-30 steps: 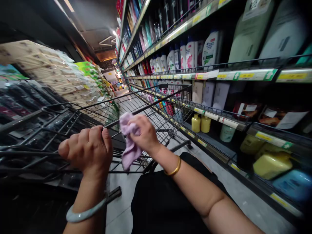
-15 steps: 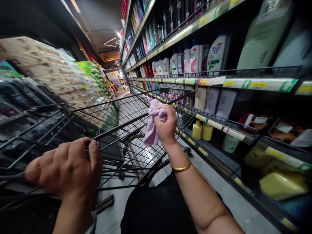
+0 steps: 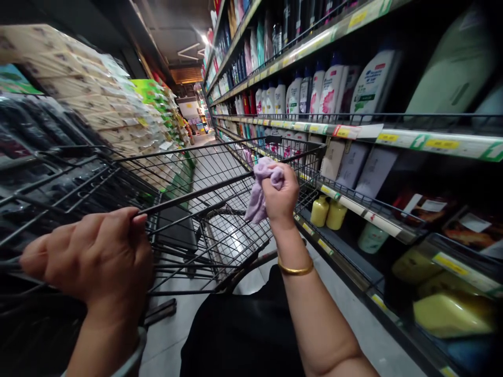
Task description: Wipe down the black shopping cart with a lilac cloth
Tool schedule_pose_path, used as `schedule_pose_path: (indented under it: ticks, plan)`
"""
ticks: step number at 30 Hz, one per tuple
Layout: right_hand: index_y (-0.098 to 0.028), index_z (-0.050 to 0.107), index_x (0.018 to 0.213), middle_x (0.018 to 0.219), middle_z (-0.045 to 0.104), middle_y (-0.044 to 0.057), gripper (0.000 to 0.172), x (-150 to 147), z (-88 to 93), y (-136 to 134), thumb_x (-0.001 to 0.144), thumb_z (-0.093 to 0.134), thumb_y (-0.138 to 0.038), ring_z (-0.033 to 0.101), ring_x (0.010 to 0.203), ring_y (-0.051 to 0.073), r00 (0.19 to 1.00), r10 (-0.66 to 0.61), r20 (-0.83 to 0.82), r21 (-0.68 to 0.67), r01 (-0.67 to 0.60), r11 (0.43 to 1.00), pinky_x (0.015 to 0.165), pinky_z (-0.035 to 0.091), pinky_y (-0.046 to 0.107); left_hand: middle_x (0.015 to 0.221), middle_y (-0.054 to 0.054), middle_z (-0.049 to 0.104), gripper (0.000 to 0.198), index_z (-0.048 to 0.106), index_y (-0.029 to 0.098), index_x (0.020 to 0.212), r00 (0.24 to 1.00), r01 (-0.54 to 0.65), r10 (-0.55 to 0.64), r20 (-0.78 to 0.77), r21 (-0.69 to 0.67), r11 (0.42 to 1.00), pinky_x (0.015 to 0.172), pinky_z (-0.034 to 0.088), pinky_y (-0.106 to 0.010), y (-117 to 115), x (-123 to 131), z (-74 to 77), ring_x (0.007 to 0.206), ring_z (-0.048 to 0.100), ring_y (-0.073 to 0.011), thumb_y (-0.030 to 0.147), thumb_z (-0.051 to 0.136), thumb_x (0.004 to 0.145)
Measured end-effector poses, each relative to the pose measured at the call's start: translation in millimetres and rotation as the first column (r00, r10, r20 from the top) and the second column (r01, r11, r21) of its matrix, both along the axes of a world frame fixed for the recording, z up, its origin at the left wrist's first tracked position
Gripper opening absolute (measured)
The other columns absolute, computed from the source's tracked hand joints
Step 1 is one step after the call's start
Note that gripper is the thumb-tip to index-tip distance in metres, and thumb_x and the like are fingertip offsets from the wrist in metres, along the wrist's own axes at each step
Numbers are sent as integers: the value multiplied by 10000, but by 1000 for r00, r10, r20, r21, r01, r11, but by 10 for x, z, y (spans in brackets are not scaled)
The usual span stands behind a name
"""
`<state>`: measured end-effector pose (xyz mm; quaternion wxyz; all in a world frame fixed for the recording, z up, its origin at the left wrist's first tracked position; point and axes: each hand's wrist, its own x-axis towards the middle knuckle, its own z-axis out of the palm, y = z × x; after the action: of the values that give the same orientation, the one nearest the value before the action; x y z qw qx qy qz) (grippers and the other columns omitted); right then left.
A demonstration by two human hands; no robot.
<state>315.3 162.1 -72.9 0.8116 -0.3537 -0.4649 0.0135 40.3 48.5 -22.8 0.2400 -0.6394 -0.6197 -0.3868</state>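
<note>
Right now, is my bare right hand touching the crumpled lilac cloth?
Touching. The head view shows your bare right hand closed around the crumpled lilac cloth, which bulges from the fist.

2 small yellow bottles [image 3: 319, 212] on a low shelf [image 3: 349, 248], stacked beige packs [image 3: 78, 99] opposite

My cloth [image 3: 257, 201] looks matt and soft, the cart [image 3: 196, 192] dark metal wire, my bangle [image 3: 297, 271] glossy, gold-coloured metal
</note>
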Motion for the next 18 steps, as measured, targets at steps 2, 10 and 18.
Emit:
schedule_pose_path:
  ticks: [2, 10, 18]
  plan:
    - [-273, 691, 1007, 1128, 745, 38, 254, -20, 2, -5, 804, 622, -136, 698, 1122, 221, 1000, -7, 4, -16, 7, 1000, 1093, 579, 458, 861, -90, 651, 200, 714, 342, 990, 992, -113, 118, -39, 104, 988, 1046, 319, -619, -28, 42, 13, 1004, 550, -385, 439, 601, 857]
    - [-281, 714, 941, 1056, 788, 8, 209, -283, 81, -146, 820, 660, -120, 740, 1116, 206, 934, 269, 235, 50, -288, 956, 1072, 590, 404, 850, -78, 710, 350, 661, 302, 819, 970, 3, 0, -244, 11, 1000, 894, 360, -493, 113, 427, 320, 859, 604, -321, 455, 418, 1018]
    - [-272, 713, 951, 1065, 785, 25, 203, -38, -11, 24, 818, 627, -146, 739, 1082, 207, 997, 68, 44, -46, -66, 997, 1028, 613, 403, 901, -35, 798, 305, 792, 292, 1018, 969, 123, -67, -238, 228, 966, 846, 337, -428, 511, 755, 36, 820, 637, -233, 262, 492, 1059]
